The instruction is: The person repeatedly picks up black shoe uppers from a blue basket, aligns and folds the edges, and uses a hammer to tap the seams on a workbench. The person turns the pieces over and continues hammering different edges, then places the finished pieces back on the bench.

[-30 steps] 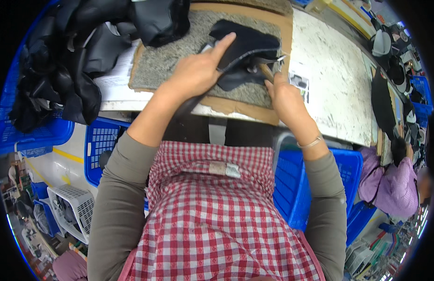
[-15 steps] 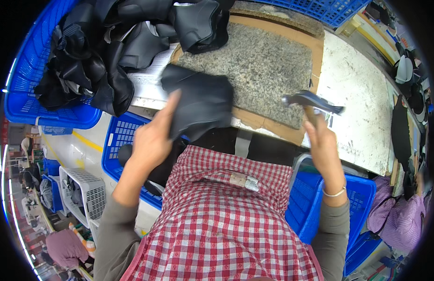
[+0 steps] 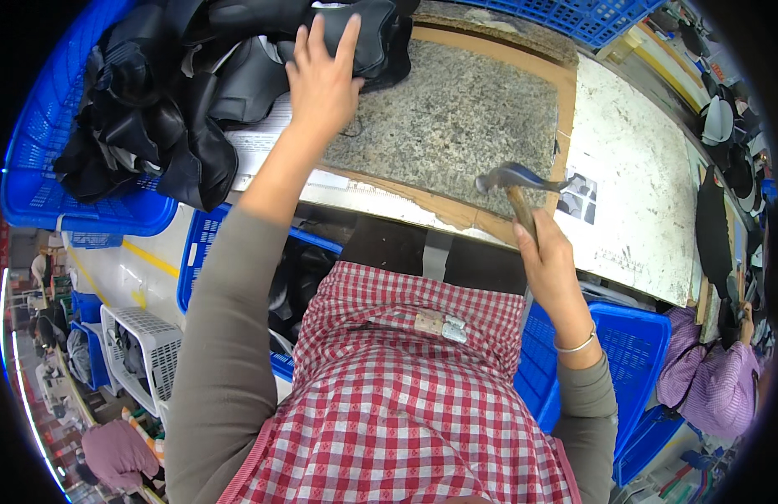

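Note:
My left hand reaches forward with its fingers spread, holding nothing. Its fingertips are over or touching a black leather piece shaped like a shoe upper, at the right end of a heap of similar pieces. My right hand is wrapped round the wooden handle of a hammer. The hammer's dark metal head is above the right front part of a speckled stone slab. The slab lies on a brown board on the workbench.
A blue basket at the left holds part of the heap. A printed sheet lies beside the slab. White tabletop extends to the right. Blue crates stand below the bench. A person in purple is at the far right.
My left hand has let go of the black leather piece it held and moved forward to the heap. The hammer in my right hand has shifted slightly left.

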A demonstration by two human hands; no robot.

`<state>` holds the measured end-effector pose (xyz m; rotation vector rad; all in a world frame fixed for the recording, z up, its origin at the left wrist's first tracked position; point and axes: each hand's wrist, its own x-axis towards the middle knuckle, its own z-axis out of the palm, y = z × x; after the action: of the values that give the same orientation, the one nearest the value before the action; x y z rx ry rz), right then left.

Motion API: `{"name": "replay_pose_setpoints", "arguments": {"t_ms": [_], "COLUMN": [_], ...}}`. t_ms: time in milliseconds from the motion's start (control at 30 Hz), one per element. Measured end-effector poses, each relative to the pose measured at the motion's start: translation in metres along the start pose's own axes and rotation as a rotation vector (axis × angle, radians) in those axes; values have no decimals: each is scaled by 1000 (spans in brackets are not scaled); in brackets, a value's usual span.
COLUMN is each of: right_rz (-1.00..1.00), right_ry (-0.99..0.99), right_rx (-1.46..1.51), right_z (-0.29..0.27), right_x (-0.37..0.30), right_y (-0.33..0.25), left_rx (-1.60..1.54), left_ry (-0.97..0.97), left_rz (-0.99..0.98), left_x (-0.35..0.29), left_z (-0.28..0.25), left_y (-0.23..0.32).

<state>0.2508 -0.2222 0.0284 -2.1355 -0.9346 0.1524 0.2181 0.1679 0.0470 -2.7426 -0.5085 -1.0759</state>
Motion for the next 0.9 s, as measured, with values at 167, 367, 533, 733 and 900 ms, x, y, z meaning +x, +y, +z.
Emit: {"name": "replay_pose_setpoints", "arguments": {"t_ms": [167,367,533,733,900], "right_rz": [224,19,-98,-178,-233], "right_ry": [-72,-12,-69,152,-108], "right_rx": [-23,-64,-277,-231,-513], "right_z": [-32,-30,-3,-13,16], "right_x": [-7,32,66,90,123], "right_y": [-7,-14,-20,-52,-40], "left_rx": [-355,-294,-569,-735,-687], "left_ry": [-143,-189,-517,-741,-815], "left_rz": [-5,645,515,481,377], "left_x": [61,31,52,84,89], "left_z": [25,-1,8,2,-2], "left_y": [-28,10,61,61,62]}}
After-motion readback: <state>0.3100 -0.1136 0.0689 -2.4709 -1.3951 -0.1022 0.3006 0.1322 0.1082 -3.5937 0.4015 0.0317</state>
